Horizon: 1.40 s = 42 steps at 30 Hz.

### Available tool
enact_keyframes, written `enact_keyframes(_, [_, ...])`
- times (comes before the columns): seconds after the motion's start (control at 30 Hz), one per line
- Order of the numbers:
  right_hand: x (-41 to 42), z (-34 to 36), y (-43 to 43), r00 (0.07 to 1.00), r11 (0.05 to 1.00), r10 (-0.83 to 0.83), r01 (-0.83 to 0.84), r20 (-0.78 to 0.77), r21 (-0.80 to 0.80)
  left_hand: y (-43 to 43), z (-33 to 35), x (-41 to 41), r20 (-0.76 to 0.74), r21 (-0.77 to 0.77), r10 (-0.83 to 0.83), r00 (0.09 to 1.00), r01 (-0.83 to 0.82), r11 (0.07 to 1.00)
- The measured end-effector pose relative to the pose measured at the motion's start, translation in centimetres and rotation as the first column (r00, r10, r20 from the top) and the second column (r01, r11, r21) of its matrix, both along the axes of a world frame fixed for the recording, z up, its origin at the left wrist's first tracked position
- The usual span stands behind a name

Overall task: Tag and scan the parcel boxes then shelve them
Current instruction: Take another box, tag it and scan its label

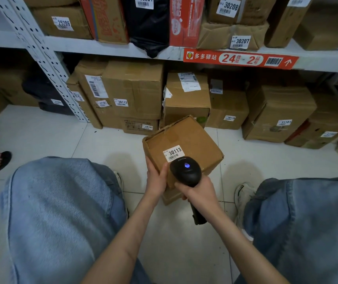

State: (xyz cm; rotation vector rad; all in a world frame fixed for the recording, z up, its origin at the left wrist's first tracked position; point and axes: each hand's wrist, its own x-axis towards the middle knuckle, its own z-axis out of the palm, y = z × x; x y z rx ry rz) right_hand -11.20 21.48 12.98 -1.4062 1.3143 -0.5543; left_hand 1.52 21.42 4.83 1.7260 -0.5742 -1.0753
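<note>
The box (184, 148) already wears its tag (174, 153); the left hand (156, 179) grips its near corner, the right hand (198, 191) wraps the scanner (185, 171) just above the tag. Scanning appears underway; shelving remains.

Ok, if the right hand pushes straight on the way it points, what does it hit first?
The scanner in the right hand would meet the cardboard box, near its 30113 label. The gap looks small, though depth is unclear.
</note>
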Motion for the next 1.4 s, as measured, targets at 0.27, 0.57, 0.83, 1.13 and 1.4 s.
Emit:
enact_keyframes(0.27, [0.4,0.1,2.1,0.995,0.998,-0.063,0.061,-0.077,-0.028,0.5,-2.1,-0.5,0.059,0.006,-0.022,0.998,0.021,1.0])
enact_keyframes(0.57, [0.2,0.1,2.1,0.99,0.997,-0.077,0.073,-0.115,-0.032,0.7,-3.5,-0.9,0.052,-0.038,0.019,0.998,-0.017,0.999])
enact_keyframes(0.83, [-0.3,-0.1,2.1,0.988,0.997,-0.072,0.066,-0.134,-0.049,0.8,-2.6,-1.1,0.045,-0.043,0.02,0.999,-0.018,0.999])
enact_keyframes(1.13, [-0.3,-0.4,2.0,0.988,0.997,-0.065,0.06,-0.138,-0.046,0.9,-2.5,-1.2,0.039,-0.044,0.014,0.999,-0.012,0.999])
enact_keyframes(1.4, [-0.4,-0.3,1.9,0.99,0.997,-0.064,0.057,-0.129,-0.057,0.9,-2.5,-1.3,0.053,-0.036,0.015,0.998,-0.013,0.999])
